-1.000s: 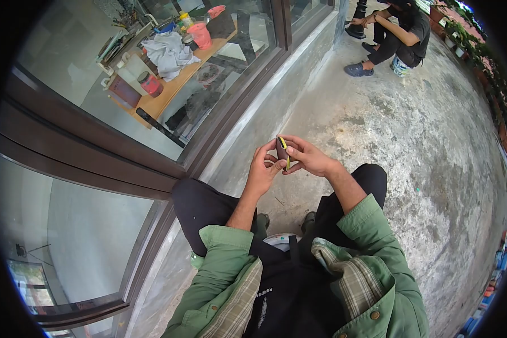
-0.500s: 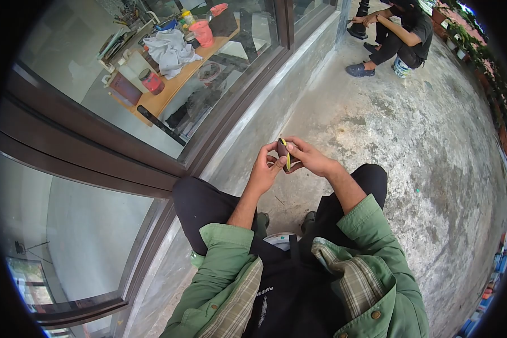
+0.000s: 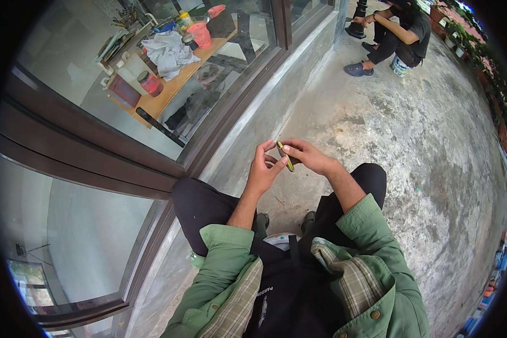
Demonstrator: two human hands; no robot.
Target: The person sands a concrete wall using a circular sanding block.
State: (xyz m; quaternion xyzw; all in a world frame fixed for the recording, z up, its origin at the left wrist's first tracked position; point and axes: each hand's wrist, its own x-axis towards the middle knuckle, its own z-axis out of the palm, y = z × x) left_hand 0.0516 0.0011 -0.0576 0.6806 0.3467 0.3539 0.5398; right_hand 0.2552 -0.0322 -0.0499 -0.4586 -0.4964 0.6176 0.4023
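Note:
A small, thin, flat object, yellow and black (image 3: 289,163), is held between my hands above the concrete floor, turned nearly edge-on. Its exact kind cannot be made out. My right hand (image 3: 314,160) pinches it from the right, thumb on its near side and fingers behind. On the other side, my left hand (image 3: 263,167) has its fingers curved around, with the index fingertip by the upper end and the thumb tip against the edge. Some fingertips are hidden behind the object.
A brown-framed window (image 3: 208,124) and low concrete ledge run along the left. Behind the glass, a wooden table (image 3: 180,79) carries a cloth, jars and a red cup. Another person (image 3: 403,36) sits on a bucket (image 3: 400,67) at the far right, holding a black object. Potted plants line the right edge.
The small object has turned in my fingers, so it now looks thinner and shows more yellow. My left fingers have loosened slightly around it. The arms stay in place.

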